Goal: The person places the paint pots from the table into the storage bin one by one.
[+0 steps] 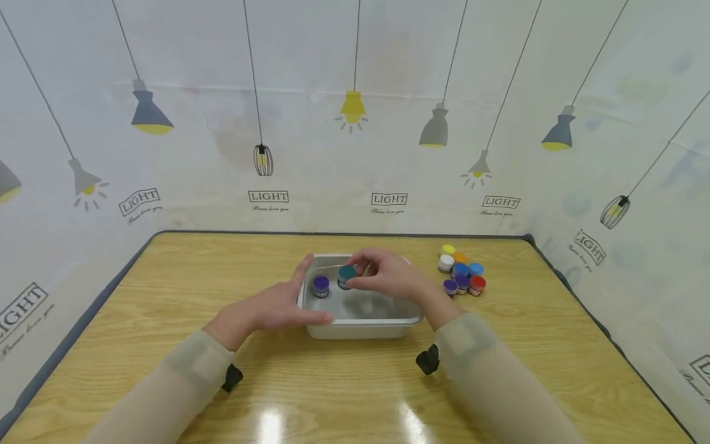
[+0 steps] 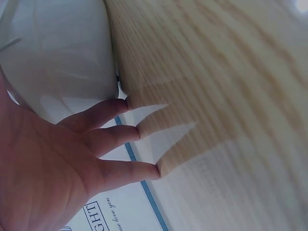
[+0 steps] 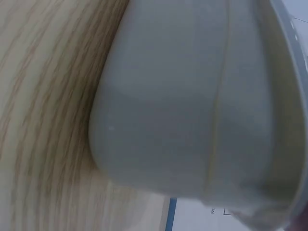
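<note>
A pale rectangular container (image 1: 360, 331) stands in the middle of the table. My right hand (image 1: 391, 274) reaches over it and pinches a small teal-lidded jar (image 1: 346, 276) between thumb and fingers, inside the rim. Left of that jar, a purple-lidded jar (image 1: 320, 286) sits on the container's floor. Along the left end lies my left hand (image 1: 280, 305), thumb at the front rim and index finger at the left rim. The left wrist view shows its other fingers (image 2: 130, 171) stretched straight down at the tabletop. Only the container's outer wall (image 3: 159, 106) fills the right wrist view; the jar is hidden there.
Right of the container, a cluster of small jars stands on the table, among them a white jar (image 1: 445, 264), a red jar (image 1: 477, 285) and a yellow jar (image 1: 448, 250). A lamp-patterned wall covering (image 1: 327, 160) rises behind the wooden table (image 1: 183, 271).
</note>
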The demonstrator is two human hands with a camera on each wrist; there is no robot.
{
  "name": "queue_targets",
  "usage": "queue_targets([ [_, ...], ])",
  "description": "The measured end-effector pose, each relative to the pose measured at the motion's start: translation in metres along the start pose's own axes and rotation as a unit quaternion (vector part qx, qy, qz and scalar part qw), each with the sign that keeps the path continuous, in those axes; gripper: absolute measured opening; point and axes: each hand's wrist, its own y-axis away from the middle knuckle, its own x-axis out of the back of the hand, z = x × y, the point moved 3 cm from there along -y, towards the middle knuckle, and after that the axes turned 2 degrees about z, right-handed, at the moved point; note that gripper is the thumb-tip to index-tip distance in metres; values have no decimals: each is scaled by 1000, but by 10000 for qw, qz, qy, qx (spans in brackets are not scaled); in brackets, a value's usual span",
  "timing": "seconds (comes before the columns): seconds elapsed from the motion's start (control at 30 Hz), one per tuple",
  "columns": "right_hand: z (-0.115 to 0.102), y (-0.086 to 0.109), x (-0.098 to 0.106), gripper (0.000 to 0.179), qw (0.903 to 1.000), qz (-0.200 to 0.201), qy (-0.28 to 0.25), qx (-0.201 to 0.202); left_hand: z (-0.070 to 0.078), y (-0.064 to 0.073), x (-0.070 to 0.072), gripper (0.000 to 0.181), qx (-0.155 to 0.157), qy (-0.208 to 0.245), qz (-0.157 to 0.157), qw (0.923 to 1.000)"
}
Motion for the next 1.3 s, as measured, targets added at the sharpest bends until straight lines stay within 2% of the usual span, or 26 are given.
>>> queue_targets([
  [0.47, -1, -15, -23, 35, 9998, -112, -30, 159, -1, -2, -2, 139, 7, -25, -33, 10000],
  [0.7, 5, -18, -35, 34, 9990, -410, 115, 156, 1, -2, -2, 139, -11, 5, -29, 10000],
  [1.0, 6, -17, -41, 33, 9964, -732, 357, -243, -1, -3, -1, 141, -74, 75, -8, 9999],
  [1.3, 5, -17, -47, 31, 9946, -914, 345, -335, -1, -2, -2, 142, -65, 109, 9, 9999],
])
